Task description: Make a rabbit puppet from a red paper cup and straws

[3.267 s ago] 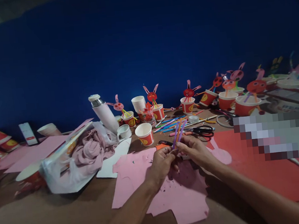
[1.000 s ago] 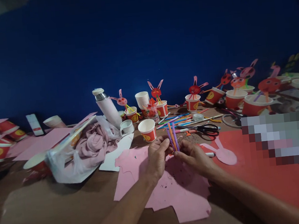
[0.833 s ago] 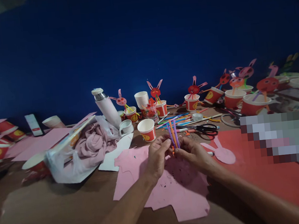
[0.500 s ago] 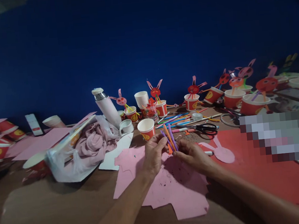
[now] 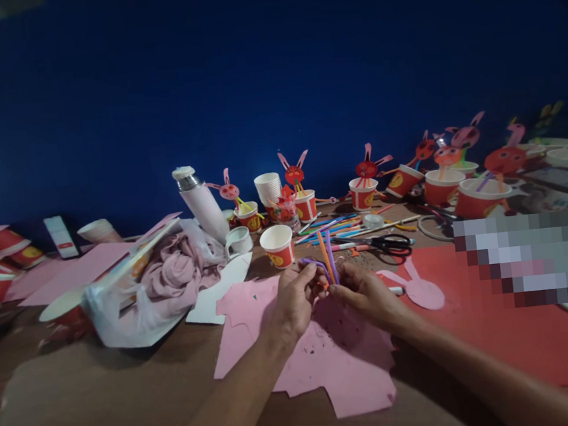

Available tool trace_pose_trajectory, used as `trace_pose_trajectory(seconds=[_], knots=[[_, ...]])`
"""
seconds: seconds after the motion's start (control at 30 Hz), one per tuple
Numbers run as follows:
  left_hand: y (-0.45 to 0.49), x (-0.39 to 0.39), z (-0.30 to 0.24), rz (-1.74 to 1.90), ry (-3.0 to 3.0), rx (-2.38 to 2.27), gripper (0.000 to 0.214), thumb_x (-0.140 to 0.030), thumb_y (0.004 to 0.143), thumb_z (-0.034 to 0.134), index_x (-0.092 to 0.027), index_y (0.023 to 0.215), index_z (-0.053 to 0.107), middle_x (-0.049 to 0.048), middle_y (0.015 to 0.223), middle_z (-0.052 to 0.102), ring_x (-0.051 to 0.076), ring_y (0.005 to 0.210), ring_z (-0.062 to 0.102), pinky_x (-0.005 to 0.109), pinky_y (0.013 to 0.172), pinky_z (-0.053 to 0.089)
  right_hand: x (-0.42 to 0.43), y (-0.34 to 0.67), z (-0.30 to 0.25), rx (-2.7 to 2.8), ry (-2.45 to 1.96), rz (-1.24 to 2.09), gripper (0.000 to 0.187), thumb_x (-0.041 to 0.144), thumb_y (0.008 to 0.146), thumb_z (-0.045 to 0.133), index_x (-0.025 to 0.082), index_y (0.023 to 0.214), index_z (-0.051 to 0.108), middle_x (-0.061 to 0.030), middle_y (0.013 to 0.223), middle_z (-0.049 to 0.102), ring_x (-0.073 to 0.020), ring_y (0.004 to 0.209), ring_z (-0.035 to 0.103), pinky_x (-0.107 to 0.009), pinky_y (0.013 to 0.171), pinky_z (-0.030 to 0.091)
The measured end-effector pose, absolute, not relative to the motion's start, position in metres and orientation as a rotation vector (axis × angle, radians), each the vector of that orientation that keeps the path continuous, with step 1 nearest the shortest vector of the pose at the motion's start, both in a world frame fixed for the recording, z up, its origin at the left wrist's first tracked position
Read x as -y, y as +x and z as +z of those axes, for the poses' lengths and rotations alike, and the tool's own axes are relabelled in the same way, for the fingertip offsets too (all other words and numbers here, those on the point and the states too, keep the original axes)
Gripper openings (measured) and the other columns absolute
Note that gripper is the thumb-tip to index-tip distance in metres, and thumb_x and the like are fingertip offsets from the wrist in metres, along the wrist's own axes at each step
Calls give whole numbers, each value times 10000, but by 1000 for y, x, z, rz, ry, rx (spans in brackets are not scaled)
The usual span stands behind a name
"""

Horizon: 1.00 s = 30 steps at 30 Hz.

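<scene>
Both hands meet above a cut sheet of pink paper (image 5: 323,363) dotted with dark specks. My right hand (image 5: 366,292) is closed around the lower ends of orange and purple straws (image 5: 329,257), which stand nearly upright. With thumb and fingers pinched together, my left hand (image 5: 292,299) grips a bent purple straw (image 5: 313,262) close beside them. The lower ends are hidden by the fingers. Just beyond my hands stands a red-and-white paper cup (image 5: 277,247). A pink paper rabbit head (image 5: 425,292) lies right of my right hand.
Black-handled scissors (image 5: 390,245) lie near loose straws and pens (image 5: 335,225). Rabbit-topped cups (image 5: 364,195) line the blue wall. To the left are a plastic bag with cloth (image 5: 179,266), a thermos (image 5: 203,207) and a phone (image 5: 62,238). Red paper (image 5: 506,332) covers the right side.
The purple straw at my left hand has bent over toward the left. The orange and purple straws in my right hand now stand straighter and closer together.
</scene>
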<state>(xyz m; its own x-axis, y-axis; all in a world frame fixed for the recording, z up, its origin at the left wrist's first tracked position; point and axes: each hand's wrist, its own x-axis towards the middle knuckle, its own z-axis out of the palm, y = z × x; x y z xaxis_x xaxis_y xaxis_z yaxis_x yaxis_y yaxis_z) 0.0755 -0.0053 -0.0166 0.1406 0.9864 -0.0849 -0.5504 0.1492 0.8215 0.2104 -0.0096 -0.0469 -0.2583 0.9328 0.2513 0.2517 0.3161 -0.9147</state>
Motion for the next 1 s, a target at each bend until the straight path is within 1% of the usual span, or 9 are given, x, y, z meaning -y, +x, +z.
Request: trace_pose_trajectory(seconds=[0.17, 0.33, 0.43, 0.6, 0.73, 0.83, 1.0], knots=[[74, 6, -14, 1231, 705, -770, 217, -169, 607, 630, -155, 747, 465, -22, 594, 566, 56, 470, 501, 143, 381, 313, 11, 209, -43, 1709, -1054, 1023, 154, 317, 761, 524, 174, 819, 528, 10, 690, 556, -110, 609, 484, -215, 549, 372], [72, 4, -11, 1218, 717, -781, 208, -158, 587, 616, -155, 727, 463, -28, 574, 566, 41, 423, 455, 138, 355, 272, 13, 208, -39, 1731, -1034, 1036, 125, 285, 775, 499, 177, 836, 516, 13, 709, 548, -104, 618, 480, -209, 540, 365], [71, 3, -10, 1225, 765, -794, 209, -181, 581, 626, -153, 707, 461, -46, 536, 534, 31, 395, 423, 140, 355, 267, 15, 208, -38, 1727, -1035, 1024, 96, 260, 763, 509, 177, 810, 513, 16, 698, 541, -100, 615, 477, -206, 538, 367], [70, 3, -9, 1221, 810, -772, 276, -233, 574, 666, -157, 768, 485, -69, 547, 488, 17, 380, 382, 135, 341, 245, 15, 208, -36, 1709, -1057, 1043, 88, 253, 760, 506, 168, 781, 511, 22, 654, 521, -86, 554, 446, -199, 489, 347], [70, 3, -9, 1242, 809, -790, 269, -244, 586, 661, -149, 777, 497, -62, 554, 482, 20, 393, 381, 138, 355, 267, 15, 208, -36, 1706, -1021, 1071, 95, 245, 762, 507, 162, 805, 520, 10, 698, 549, -101, 618, 487, -211, 543, 377], [71, 3, -10, 1230, 850, -793, 255, -257, 600, 665, -144, 760, 501, -68, 524, 452, 21, 396, 369, 139, 368, 261, 14, 208, -38, 1706, -1014, 1087, 129, 272, 769, 505, 165, 836, 527, 2, 734, 571, -116, 654, 509, -224, 572, 397], [72, 1, -19, 1183, 973, -840, 260, -303, 612, 671, -136, 761, 538, -50, 526, 478, 47, 445, 424, 165, 431, 293, 12, 208, -44, 1699, -1037, 1053, 149, 318, 742, 542, 179, 796, 547, 0, 689, 579, -129, 628, 509, -237, 556, 409]])
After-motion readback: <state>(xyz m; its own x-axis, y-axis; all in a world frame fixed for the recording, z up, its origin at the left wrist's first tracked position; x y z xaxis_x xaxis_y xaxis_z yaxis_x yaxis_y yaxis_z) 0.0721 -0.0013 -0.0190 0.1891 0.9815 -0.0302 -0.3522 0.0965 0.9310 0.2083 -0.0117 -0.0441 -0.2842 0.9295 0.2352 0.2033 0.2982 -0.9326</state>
